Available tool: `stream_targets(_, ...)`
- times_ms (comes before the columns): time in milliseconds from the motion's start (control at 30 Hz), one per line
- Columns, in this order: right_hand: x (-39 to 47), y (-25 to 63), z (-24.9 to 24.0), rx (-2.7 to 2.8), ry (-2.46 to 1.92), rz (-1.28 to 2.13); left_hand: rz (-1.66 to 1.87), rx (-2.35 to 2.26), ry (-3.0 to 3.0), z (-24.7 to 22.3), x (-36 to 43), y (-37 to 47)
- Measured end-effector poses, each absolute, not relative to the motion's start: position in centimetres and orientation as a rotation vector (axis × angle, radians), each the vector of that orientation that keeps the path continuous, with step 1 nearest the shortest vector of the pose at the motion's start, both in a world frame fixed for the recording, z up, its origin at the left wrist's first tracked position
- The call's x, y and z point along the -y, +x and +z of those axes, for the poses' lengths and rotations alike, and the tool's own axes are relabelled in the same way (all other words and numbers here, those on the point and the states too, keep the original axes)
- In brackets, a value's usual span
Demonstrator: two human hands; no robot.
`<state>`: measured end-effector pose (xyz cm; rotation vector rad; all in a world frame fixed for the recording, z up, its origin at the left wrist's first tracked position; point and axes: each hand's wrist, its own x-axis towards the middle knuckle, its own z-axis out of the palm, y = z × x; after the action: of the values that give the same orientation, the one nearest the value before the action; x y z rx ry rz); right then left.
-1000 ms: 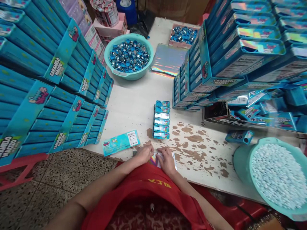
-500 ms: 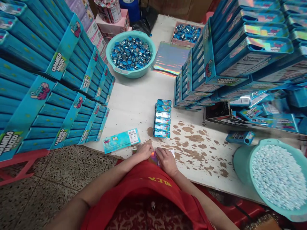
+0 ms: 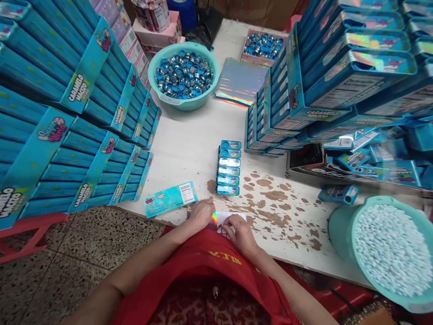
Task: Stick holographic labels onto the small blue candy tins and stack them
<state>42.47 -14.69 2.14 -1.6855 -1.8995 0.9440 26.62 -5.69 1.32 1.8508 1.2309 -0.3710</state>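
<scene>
At the table's front edge, close to the red apron, lies a shiny holographic sheet (image 3: pixel 214 218) beside a white paper (image 3: pixel 241 215). My left hand (image 3: pixel 203 214) rests on the shiny sheet with its fingers curled down onto it. Over the white paper, my right hand (image 3: pixel 239 231) has thumb and fingers drawn together in a pinch; what lies between the fingertips is too small to make out. Ahead of both hands stands a row of small blue caramel boxes (image 3: pixel 229 171). A flat blue printed card (image 3: pixel 171 199) lies left of my left hand.
Stacked blue display boxes rise on the left (image 3: pixel 81 90) and right (image 3: pixel 304 90). Behind are a teal basin (image 3: pixel 184 104) of small metal tins and a pile of holographic sheets (image 3: pixel 241 81). A teal bucket (image 3: pixel 341 230) of pale candies stands right, near a single blue box (image 3: pixel 338 194).
My right hand has shifted slightly right and its fingers have gone from lying flat to a pinch. More of the white paper shows. My left hand has stayed nearly in place.
</scene>
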Motion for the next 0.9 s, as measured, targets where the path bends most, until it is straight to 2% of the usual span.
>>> stream_targets(133, 12.8, 43.0, 5.8, 1.600, -1.685, 1.108, 0.067, -1.020, 1.584, 4.7, 5.9, 26.0)
stream_targets(267, 9.6, 43.0, 7.3, 1.273, -1.723, 1.107, 0.109, -1.028, 1.311, 6.1, 4.7, 26.5)
stream_targets(400, 5.3, 42.6, 5.9, 1.027, -1.759, 1.006, 0.207, -1.094, 1.352, 5.7, -0.1, 27.3)
stream_targets(633, -3.9, 42.6, 2.4, 0.891, -1.916, 0.600, 0.272, -1.107, 1.629, 5.2, -10.7, 29.2)
stream_targets(900, -7.1, 43.1, 0.0, 0.792, -1.998, 0.567, 0.350, -1.166, 1.614, 2.2, -12.5, 30.9)
